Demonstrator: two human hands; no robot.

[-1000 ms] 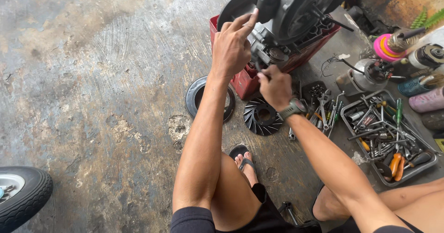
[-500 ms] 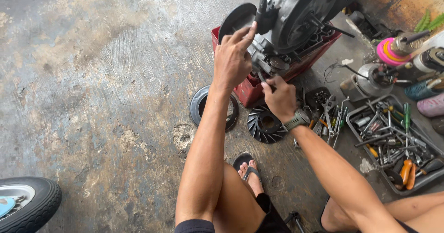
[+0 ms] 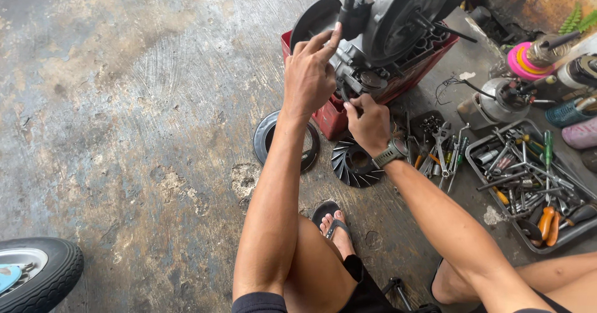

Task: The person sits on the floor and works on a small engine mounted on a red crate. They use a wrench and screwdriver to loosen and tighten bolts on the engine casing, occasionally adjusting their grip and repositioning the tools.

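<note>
Against the engine, both hands' fingers press its underside parts.

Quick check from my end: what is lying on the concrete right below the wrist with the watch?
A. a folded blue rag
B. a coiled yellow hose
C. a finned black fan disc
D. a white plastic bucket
C: the finned black fan disc lies flat on the concrete floor just under the right hand, beside a black ring-shaped part.

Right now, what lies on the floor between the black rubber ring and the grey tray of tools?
Head view: a black finned fan disc, then loose wrenches, between ring and tray.
</note>
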